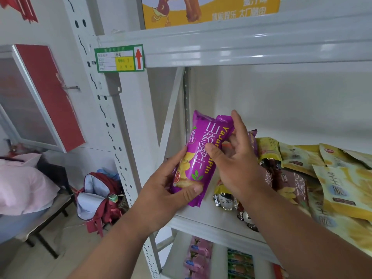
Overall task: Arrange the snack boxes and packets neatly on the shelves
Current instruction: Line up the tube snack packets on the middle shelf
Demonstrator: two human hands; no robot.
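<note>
A purple crisp packet [198,150] stands upright at the left end of the middle shelf [203,220]. My left hand [171,184] grips its lower part, thumb across the front. My right hand [231,158] holds a second purple packet [223,125] just behind the first, with the thumb on its front. To the right lie several loose packets: yellow ones [342,184], a brown one [289,182] and a yellow-silver one [225,198] under my right wrist.
A yellow box [209,11] stands on the top shelf. Pink and green packets [239,260] fill the shelf below. The perforated upright post [112,121] marks the rack's left edge. A red backpack [98,198] and a bed with pink bedding [24,184] sit on the left.
</note>
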